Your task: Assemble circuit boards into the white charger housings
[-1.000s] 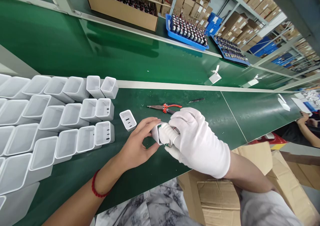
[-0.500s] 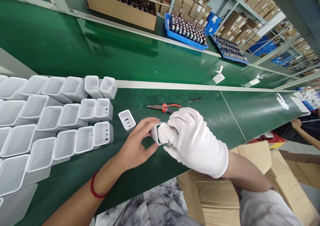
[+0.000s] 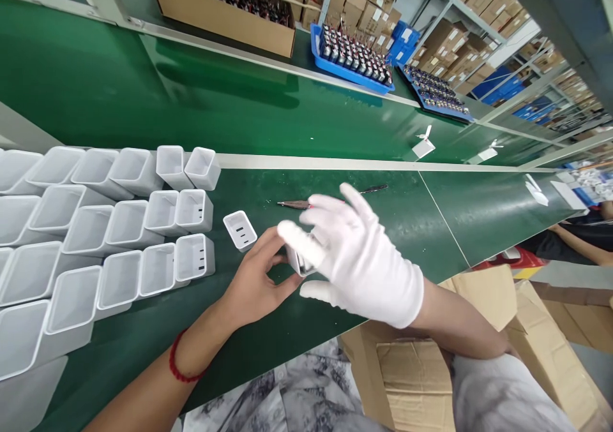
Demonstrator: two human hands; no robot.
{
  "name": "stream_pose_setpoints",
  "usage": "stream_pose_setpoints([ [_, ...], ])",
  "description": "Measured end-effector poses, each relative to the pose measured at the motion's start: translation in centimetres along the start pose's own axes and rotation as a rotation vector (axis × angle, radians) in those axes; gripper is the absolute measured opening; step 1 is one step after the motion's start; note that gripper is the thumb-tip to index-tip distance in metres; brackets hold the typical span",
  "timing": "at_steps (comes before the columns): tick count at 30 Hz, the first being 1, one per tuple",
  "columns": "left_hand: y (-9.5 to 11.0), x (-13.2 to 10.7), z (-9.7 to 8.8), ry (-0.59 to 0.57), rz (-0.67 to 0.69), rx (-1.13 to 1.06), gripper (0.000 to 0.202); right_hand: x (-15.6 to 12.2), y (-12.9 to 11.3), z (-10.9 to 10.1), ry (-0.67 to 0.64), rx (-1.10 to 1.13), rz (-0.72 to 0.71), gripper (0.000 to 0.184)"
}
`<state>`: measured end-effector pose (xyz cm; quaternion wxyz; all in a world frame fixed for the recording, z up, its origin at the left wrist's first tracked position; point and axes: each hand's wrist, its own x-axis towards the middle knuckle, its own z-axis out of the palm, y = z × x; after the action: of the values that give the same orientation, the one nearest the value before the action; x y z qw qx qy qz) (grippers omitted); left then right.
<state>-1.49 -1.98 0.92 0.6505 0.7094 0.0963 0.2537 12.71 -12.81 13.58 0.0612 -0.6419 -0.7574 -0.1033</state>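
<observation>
My bare left hand (image 3: 253, 279) pinches a small white plastic shell (image 3: 301, 263) just above the green bench mat. My right hand (image 3: 359, 260), in a white glove, hovers over that shell with its fingers spread and holds nothing; it hides most of the shell. A single loose white shell (image 3: 239, 230) with slots in its face lies just left of my left hand. Rows of empty white shells (image 3: 110, 234) lie on their sides at the left of the bench.
Red-handled pliers (image 3: 293, 205) and a thin dark tool (image 3: 374, 190) lie beyond my hands. Blue trays of parts (image 3: 352, 59) and a cardboard box (image 3: 220, 11) sit on the far bench. An open carton (image 3: 479, 291) stands at my right. Another person's arm (image 3: 575, 240) shows far right.
My right hand has let go of the shell and lifted with its fingers spread, now covering the pliers' handles. My left hand still holds the shell.
</observation>
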Motion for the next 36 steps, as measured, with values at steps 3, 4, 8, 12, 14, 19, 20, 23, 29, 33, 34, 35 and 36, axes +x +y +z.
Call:
stream_pose_setpoints([
  [3, 0.0, 0.2, 0.3, 0.081, -0.066, -0.200, 0.048, -1.8, 0.6, 1.4, 0.382, 0.278, 0.243, 0.067],
  [4, 0.0, 0.3, 0.5, 0.100, -0.081, -0.239, 0.048, -2.4, 0.6, 2.4, 0.440, 0.415, 0.360, 0.067],
  [8, -0.2, 0.0, 1.1, 0.132, -0.097, -0.142, 0.052, -3.8, -0.5, 7.2, 0.107, 1.151, 0.589, 0.065],
  [12, -0.1, -0.3, 0.7, 0.076, -0.052, -0.028, 0.053, -3.1, -1.4, 10.2, 0.037, 1.519, 0.661, 0.061],
  [14, 0.1, -0.2, 0.2, 0.047, -0.070, -0.053, 0.046, -2.8, -1.3, 10.6, 0.060, 1.570, 0.698, 0.059],
  [19, 0.1, 0.1, -0.2, 0.120, -0.177, 0.061, 0.036, -2.6, -1.1, 11.1, 0.073, 1.582, 0.618, 0.065],
  [20, 0.1, 0.1, -0.1, 0.129, -0.177, 0.096, 0.036, -2.6, -1.2, 11.2, 0.082, 1.573, 0.626, 0.064],
  [23, 0.4, 0.0, 0.3, 0.178, -0.153, 0.158, 0.036, -2.7, -1.6, 11.3, 0.135, 1.511, 0.695, 0.054],
  [29, 1.4, -0.4, 1.2, 0.312, -0.103, 0.178, 0.033, -2.9, -2.1, 11.6, 0.251, 1.538, 0.705, 0.049],
  [33, 1.5, -0.1, 1.2, 0.333, -0.188, 0.166, 0.034, -2.5, -2.0, 11.5, 0.239, 1.674, 0.791, 0.052],
  [34, 1.6, 0.1, 1.1, 0.331, -0.223, 0.156, 0.034, -2.4, -1.8, 11.3, 0.208, 1.733, 0.797, 0.054],
  [35, 1.6, 0.2, 1.0, 0.330, -0.257, 0.144, 0.035, -2.4, -1.6, 10.9, 0.164, 1.796, 0.788, 0.056],
  [36, 1.7, 0.4, 0.9, 0.332, -0.290, 0.130, 0.037, -2.4, -1.3, 10.6, 0.123, 1.859, 0.765, 0.059],
])
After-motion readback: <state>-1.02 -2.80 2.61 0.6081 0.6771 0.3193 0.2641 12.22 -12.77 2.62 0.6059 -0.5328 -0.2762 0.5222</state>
